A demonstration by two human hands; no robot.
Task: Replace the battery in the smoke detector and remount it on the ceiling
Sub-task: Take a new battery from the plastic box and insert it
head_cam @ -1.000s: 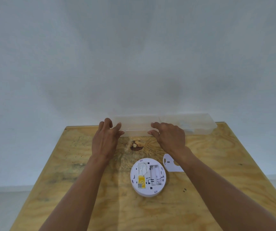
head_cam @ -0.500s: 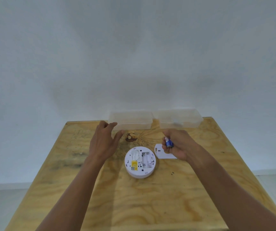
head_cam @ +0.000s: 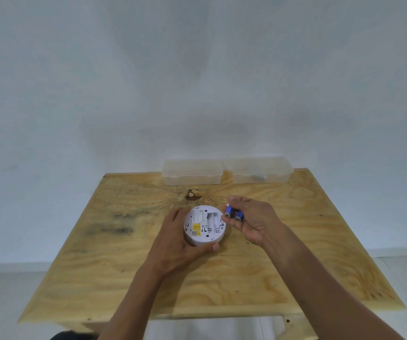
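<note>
The round white smoke detector (head_cam: pixel 205 225) lies back side up near the middle of the wooden table (head_cam: pixel 124 261), its empty battery bay and a yellow label showing. My left hand (head_cam: pixel 180 239) cups it from the left and below, thumb at its lower rim. Two blue batteries (head_cam: pixel 233 213) sit side by side in my right hand (head_cam: pixel 251 217), which holds them just right of the detector's upper edge. The small white battery cover is hidden behind my right hand.
Two clear plastic boxes stand side by side at the table's far edge against the white wall: the left box (head_cam: pixel 192 171) and the right box (head_cam: pixel 261 169), which holds a small grey item. A dark knot (head_cam: pixel 192 194) marks the wood behind the detector.
My left hand left the clear box and closed around the detector. My right hand brought the batteries toward the detector's right edge. The view has tilted so the table sits farther away.
</note>
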